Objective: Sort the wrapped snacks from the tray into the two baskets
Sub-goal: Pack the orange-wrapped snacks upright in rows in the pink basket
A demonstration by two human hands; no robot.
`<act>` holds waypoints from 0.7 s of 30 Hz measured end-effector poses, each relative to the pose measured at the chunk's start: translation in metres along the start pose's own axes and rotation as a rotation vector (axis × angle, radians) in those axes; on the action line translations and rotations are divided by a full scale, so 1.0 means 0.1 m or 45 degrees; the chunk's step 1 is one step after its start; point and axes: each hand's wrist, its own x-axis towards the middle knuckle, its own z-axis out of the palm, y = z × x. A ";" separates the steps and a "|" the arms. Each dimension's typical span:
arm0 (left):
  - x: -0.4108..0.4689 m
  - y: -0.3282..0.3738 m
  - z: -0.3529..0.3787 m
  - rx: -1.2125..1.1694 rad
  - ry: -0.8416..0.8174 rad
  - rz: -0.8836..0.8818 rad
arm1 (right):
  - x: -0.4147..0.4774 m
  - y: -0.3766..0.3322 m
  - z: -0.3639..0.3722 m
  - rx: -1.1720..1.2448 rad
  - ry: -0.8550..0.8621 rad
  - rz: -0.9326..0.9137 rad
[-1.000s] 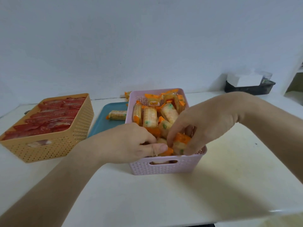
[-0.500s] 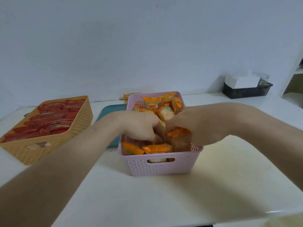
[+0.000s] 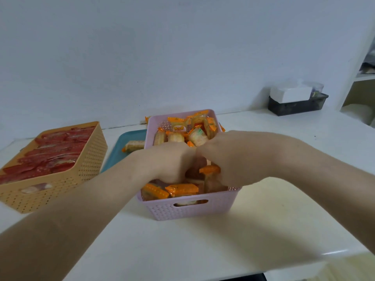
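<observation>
A pink basket (image 3: pixel 190 209) in the middle of the table is full of orange-wrapped snacks (image 3: pixel 180 189). Both hands are down inside it, knuckles touching. My left hand (image 3: pixel 170 161) has its fingers curled down among the packets. My right hand (image 3: pixel 227 157) curls its fingers round an orange-wrapped snack (image 3: pixel 210 170) standing on end. Behind the pink basket lies the teal tray (image 3: pixel 119 151) with one orange-wrapped snack (image 3: pixel 134 146) on it. At the left stands the tan basket (image 3: pixel 85 169) filled with red-wrapped snacks (image 3: pixel 50 155).
A white wall runs close behind the table. A dark box (image 3: pixel 298 104) with a white container on it sits at the back right, beside white shelves (image 3: pixel 361 92). The table's front edge lies below my forearms.
My left hand moved from the pink basket's front edge to its middle and now sits against my right hand. My right hand stays on the orange packet. The view shifted slightly.
</observation>
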 end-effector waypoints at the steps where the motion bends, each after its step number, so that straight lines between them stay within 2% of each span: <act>1: -0.02 -0.01 -0.01 -0.043 0.044 0.006 | 0.02 -0.01 0.04 -0.025 0.018 0.018; 5: -0.10 -0.14 -0.05 -0.217 0.265 -0.138 | -0.09 -0.08 -0.10 0.079 -0.100 0.043; 10: -0.11 -0.07 0.04 -0.076 -0.069 -0.053 | -0.13 -0.19 -0.15 -0.111 -0.091 0.015; 14: -0.03 -0.05 0.10 -0.074 -0.115 -0.063 | -0.15 -0.23 -0.15 -0.200 -0.059 0.064; 18: -0.06 -0.08 0.05 -0.142 0.120 -0.084 | -0.18 -0.27 -0.13 -0.194 -0.025 0.107; 21: -0.22 -0.13 -0.07 -0.313 0.288 -0.178 | -0.19 -0.27 -0.10 -0.194 0.023 0.124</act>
